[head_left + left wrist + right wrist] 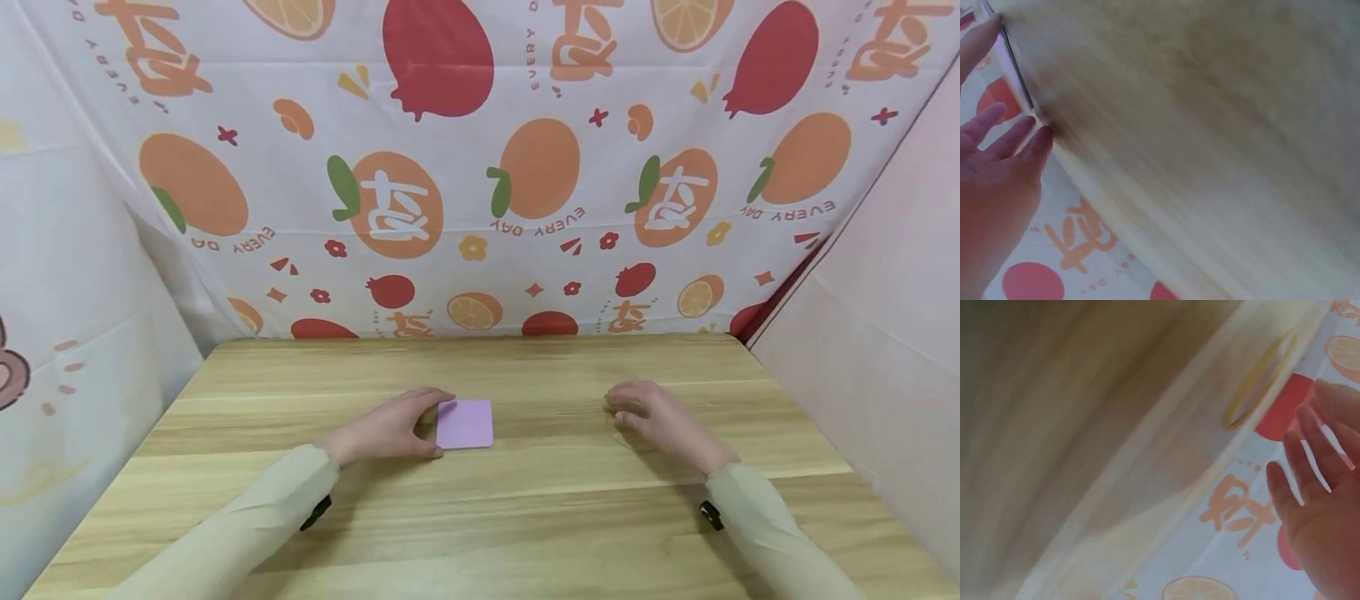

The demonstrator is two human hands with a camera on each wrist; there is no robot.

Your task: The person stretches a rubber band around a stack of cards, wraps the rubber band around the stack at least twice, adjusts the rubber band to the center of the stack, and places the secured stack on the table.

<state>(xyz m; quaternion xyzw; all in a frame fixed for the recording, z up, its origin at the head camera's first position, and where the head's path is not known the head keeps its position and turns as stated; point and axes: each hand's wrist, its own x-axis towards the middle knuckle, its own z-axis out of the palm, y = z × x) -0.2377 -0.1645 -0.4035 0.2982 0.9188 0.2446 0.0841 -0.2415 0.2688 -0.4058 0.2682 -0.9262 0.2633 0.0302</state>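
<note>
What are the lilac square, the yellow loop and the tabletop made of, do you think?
Lilac square: probably paper or card, perhaps a note pad; matte, flat and evenly coloured.
Yellow loop: possibly rubber; thin and band-like, though too blurred to judge its finish.
Tabletop: wood or wood-look laminate; smooth, with a streaky grain.

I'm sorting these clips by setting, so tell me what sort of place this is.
Probably a makeshift, curtained-off tabletop workspace: a wood-grain table stands with a fruit-print cloth behind it and pale sheets at both sides.
</note>
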